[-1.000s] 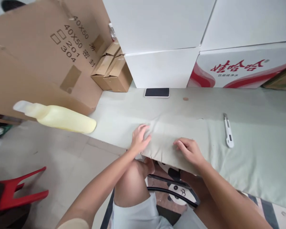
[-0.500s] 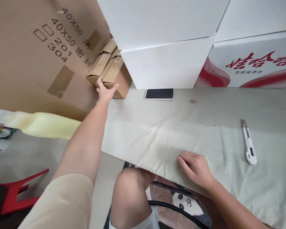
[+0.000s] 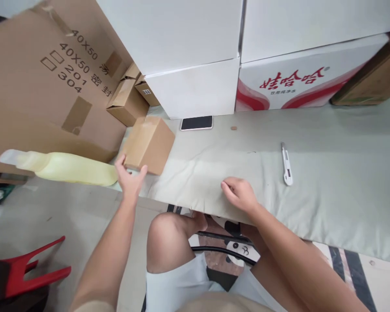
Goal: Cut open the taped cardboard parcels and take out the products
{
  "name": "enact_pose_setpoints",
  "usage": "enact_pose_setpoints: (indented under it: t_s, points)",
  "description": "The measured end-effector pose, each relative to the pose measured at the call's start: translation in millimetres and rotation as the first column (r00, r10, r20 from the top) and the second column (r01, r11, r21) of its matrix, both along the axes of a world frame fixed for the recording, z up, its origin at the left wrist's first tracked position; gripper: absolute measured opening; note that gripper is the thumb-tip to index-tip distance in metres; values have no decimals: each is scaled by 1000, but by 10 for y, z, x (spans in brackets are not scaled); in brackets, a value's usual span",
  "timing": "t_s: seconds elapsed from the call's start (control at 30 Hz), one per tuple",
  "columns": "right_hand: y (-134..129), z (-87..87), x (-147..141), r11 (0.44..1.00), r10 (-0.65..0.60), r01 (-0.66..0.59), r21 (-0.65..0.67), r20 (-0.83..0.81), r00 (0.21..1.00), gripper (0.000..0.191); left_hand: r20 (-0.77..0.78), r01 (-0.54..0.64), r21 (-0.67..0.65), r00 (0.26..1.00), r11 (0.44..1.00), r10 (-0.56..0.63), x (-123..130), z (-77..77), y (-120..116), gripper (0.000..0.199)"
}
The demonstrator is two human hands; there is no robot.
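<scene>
left hand (image 3: 130, 180): grip holding near edge of small cardboard box (image 3: 148, 145), box at table's left end on pale cloth (image 3: 328, 190) | right hand (image 3: 238, 193): loosely curled, empty, resting on cloth | box sealed, unopened | utility knife (image 3: 287, 166) untouched, well right | 2 more small boxes (image 3: 126, 102) behind

Small box (image 3: 148, 145): matt brown cardboard, smooth faces. Surface (image 3: 328, 190) covered in pale green cloth, matt, lightly creased. Utility knife (image 3: 286, 164): white plastic, slight sheen. Phone (image 3: 196, 123): glossy black glass. Bottle (image 3: 65, 167): yellowish translucent plastic. Stacked cartons (image 3: 195, 86): smooth white card.
</scene>
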State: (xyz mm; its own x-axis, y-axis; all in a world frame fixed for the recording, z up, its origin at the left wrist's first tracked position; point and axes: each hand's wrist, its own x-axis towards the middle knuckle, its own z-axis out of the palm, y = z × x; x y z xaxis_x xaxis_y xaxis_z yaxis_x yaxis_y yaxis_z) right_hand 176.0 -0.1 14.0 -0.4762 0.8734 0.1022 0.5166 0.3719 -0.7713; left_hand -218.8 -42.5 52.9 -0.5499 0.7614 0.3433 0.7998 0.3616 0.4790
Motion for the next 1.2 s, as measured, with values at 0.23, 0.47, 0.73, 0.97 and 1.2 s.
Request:
enact_pose_setpoints:
  t_s: [0.23, 0.47, 0.73, 0.97, 1.2]
  points:
    - [310, 135, 512, 908, -415, 416, 59, -28, 910, 30, 72, 285, 67, 954, 956, -289, 357, -170, -695, 91]
    - [633, 62, 1099, 599, -781, 792, 117, 305, 546, 46, 358, 717, 38, 640, 696, -680, 1097, -48, 592, 101]
    - [726, 40, 1184, 564, -823, 805, -185, -39, 567, 53, 380, 852, 173, 405, 494, -832, 1185, -19, 559, 89]
    - [540, 945, 818, 748, -583, 511, -424, -787, 200, 46, 571, 804, 347, 227, 482, -789, 1195, -61, 470, 83]
    - [125, 1536, 654, 877, -402, 439, -196, -799, 447, 20, 592, 628, 520, 223, 579, -774, 1501, -180, 584, 68]
